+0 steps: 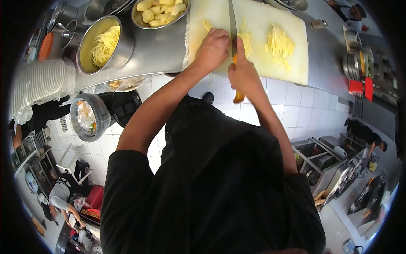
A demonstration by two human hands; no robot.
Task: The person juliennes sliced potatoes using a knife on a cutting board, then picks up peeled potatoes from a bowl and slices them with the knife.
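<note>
My right hand [246, 75] is wrapped round the yellow-orange handle of a kitchen knife [232, 19], its blade pointing away from me over the white cutting board [262, 10]. Close against the blade's left side, my left hand [212, 50] presses down with curled fingers on potato, which the fingers mostly hide. A pale yellow potato piece [207, 25] shows just beyond its knuckles. Thin potato strips [246, 38] lie right of the blade. Farther right on the board spreads a larger heap of potato strips [279, 44].
Left of the board stand a bowl of peeled potatoes [160, 21] and a deep metal pot [127, 46] holding potato strips. Stacked white plates [40, 82] stand at far left. A lined waste bin [101, 122] is below the counter edge. Several other people are farther off.
</note>
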